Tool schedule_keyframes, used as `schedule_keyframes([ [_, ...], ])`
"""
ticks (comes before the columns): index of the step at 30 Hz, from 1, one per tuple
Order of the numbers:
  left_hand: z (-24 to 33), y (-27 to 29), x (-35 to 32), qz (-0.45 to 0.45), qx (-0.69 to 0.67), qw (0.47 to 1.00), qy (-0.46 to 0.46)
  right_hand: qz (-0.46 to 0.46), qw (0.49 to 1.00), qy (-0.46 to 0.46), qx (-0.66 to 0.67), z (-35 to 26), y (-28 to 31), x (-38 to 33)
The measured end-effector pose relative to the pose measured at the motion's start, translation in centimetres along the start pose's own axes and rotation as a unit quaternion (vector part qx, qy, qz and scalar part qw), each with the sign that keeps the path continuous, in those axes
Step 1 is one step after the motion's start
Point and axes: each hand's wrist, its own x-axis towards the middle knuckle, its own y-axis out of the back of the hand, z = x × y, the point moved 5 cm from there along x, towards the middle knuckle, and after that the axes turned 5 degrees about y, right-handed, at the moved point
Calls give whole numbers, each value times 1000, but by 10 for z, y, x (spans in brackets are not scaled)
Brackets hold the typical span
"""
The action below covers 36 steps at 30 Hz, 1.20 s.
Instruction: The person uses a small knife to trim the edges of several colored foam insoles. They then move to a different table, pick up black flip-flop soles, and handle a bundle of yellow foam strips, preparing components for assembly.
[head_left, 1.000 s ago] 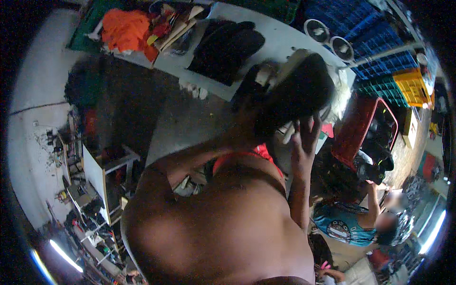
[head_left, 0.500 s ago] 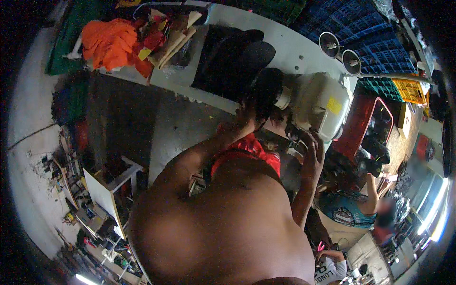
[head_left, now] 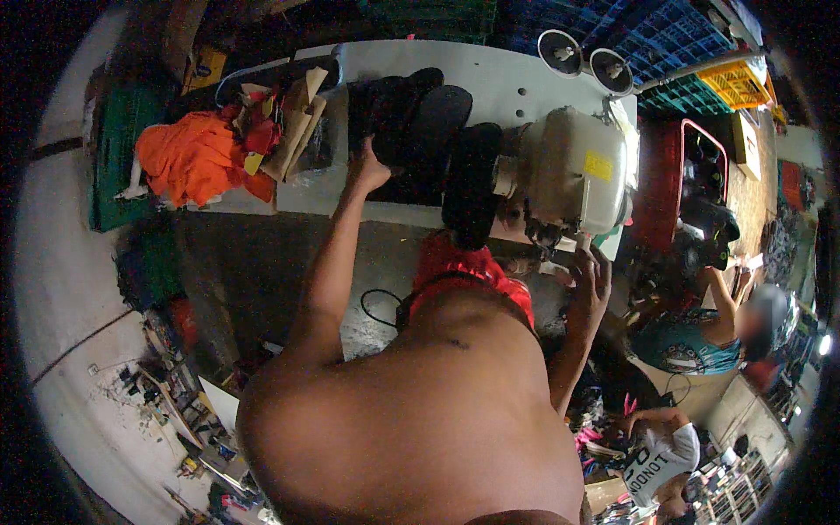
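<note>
A cream sewing machine (head_left: 569, 166) with a yellow label stands at the right of the pale work table. Against its left end lies a long black padded piece (head_left: 472, 179), its near end past the table's front edge. More dark, rounded flat pieces (head_left: 437, 118) overlap to the left. My left hand (head_left: 373, 171) is at the near left side of these, thumb and fingers apart; its far fingertips blend into the black. By the machine's near lower side is my right hand (head_left: 592, 278), fingers apart and bent, close to small dark metal parts (head_left: 544, 233).
Orange cloth (head_left: 188, 157) and brown and red scraps (head_left: 293, 122) lie at the table's left. Two round lamps (head_left: 560, 54) stand at the far right edge, before blue crates (head_left: 665, 48). A red-rimmed bin (head_left: 678, 175) is on the right; two people (head_left: 687, 341) work beyond.
My left hand has left the black piece at the machine and moved left to the other dark pieces. My right hand stays by the machine. The view has shifted.
</note>
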Motion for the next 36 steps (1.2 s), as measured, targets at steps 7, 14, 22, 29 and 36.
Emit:
schedule_keyframes([
  [7,-33,16,14,-14,-88,994,-62,30,999,-13,7,2,-1,-1],
  [14,3,82,-46,-48,-358,932,-25,-8,999,-31,37,5,-9,2],
  [22,130,69,-146,-299,-527,777,-172,-91,987,44,123,-22,-60,12],
  [29,251,13,-244,-352,-337,748,-450,-42,974,48,217,-45,-49,7],
  [36,291,-32,-255,-439,-387,773,-245,15,944,15,329,-58,43,39],
])
